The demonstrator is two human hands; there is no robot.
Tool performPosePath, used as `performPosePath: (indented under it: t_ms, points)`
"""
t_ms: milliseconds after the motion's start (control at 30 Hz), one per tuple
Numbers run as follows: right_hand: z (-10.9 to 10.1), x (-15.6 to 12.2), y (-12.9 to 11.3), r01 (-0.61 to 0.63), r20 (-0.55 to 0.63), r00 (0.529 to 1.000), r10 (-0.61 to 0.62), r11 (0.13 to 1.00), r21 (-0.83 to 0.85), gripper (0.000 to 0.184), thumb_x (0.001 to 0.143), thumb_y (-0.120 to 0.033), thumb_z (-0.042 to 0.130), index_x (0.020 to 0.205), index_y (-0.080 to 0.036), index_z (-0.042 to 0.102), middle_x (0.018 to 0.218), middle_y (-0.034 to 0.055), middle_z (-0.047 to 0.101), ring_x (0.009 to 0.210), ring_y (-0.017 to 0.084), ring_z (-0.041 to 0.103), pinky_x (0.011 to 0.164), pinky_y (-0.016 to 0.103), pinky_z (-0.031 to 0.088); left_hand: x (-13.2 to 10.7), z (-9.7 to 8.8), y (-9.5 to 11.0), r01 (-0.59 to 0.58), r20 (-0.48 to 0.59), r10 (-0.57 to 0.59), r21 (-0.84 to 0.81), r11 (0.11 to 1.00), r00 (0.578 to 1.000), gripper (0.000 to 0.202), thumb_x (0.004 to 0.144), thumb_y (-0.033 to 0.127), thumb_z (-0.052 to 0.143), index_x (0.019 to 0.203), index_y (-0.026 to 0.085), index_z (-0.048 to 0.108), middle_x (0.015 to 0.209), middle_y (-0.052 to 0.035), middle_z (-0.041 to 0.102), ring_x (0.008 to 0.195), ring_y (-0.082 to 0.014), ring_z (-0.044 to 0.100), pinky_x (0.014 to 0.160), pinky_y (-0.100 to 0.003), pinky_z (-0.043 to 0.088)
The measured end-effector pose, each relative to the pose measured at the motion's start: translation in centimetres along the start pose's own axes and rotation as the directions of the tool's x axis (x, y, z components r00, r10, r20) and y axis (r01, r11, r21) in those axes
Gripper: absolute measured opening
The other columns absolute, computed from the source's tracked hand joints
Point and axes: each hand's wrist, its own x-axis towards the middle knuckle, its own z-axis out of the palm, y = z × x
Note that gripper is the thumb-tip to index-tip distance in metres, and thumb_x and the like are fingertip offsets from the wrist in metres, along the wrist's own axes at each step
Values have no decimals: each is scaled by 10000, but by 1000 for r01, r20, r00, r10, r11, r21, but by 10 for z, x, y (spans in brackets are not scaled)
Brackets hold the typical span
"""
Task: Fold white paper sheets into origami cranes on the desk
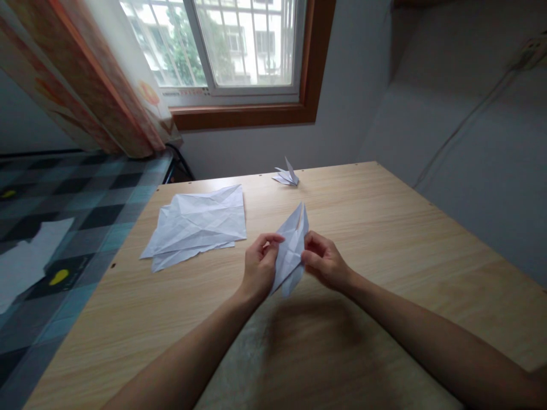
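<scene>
Left hand (260, 265) and right hand (328, 263) each have their grip pinched on folded white paper (291, 249) above the tabletop (384, 233), where uneven pulling could tear it

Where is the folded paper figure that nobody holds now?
In the head view, the folded paper figure sits near the far edge of the table, beyond the held paper, right of the creased sheets.
</scene>
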Motion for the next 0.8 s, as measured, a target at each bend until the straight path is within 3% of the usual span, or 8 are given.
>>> performPosePath:
  t_ms: [67, 167, 300, 400, 500, 700, 800]
  points:
    - [1, -1, 0, 30, 25, 999, -30, 999, -19, 314, 768, -428, 768, 805, -204, 551, 758, -20, 537, 687, 138, 512, 638, 267, 431, 0, 0, 1, -22, 48, 21, 25, 999, 999, 181, 791, 309, 620, 880, 155, 657, 622, 24, 541, 537, -105, 455, 502, -208, 347]
    - [3, -2, -3, 85, 58, 995, -80, 993, -81, 321, 735, -347, 808, 934, -202, 602, 858, 11, 616, 759, 164, 587, 698, 293, 484, 0, -2, 2, -168, 134, 151, 119, 979, 979, 240, 802, 339, 636, 954, 159, 681, 924, -62, 646, 828, -182, 606, 715, -276, 481]
    - [4, -1, -6, 183, 44, 983, -177, 940, -288, 311, 706, -226, 803, 965, -202, 633, 909, 26, 649, 772, 165, 615, 694, 286, 501, -3, -2, 2, -306, 268, 252, 184, 934, 930, 385, 736, 359, 719, 1071, 173, 676, 1214, -119, 583, 1108, -271, 586, 893, -362, 495]
    - [5, -1, -7, 225, 57, 973, -222, 881, -417, 267, 705, -191, 770, 922, -199, 615, 876, 20, 632, 769, 165, 598, 685, 283, 484, -4, 0, 0, -296, 254, 242, 206, 933, 937, 412, 686, 300, 768, 1064, 182, 652, 1237, -116, 591, 1127, -275, 589, 929, -378, 488]
    - [6, -2, -7, 218, 56, 975, -215, 872, -439, 240, 724, -213, 756, 845, -206, 548, 808, -7, 590, 726, 149, 565, 661, 272, 452, -4, 1, -1, -223, 202, 190, 155, 962, 961, 256, 774, 332, 707, 964, 173, 645, 1199, -113, 635, 1054, -249, 625, 890, -357, 499]
    - [3, -1, -9, 171, 73, 985, -155, 887, -429, 470, 591, -405, 880, 744, -214, 479, 751, -29, 519, 693, 146, 488, 629, 272, 391, -2, -2, 1, -119, 130, 102, 138, 983, 986, 299, 914, 393, 514, 985, 159, 686, 1054, -79, 704, 968, -227, 640, 867, -346, 498]
    - [1, 0, -10, 153, 30, 987, -157, 878, -454, 365, 701, -365, 793, 685, -212, 462, 722, -25, 506, 694, 148, 473, 642, 281, 374, -1, -3, 1, -162, 124, 142, 164, 973, 982, 284, 914, 372, 518, 941, 159, 703, 1065, -84, 702, 982, -227, 634, 907, -358, 486]
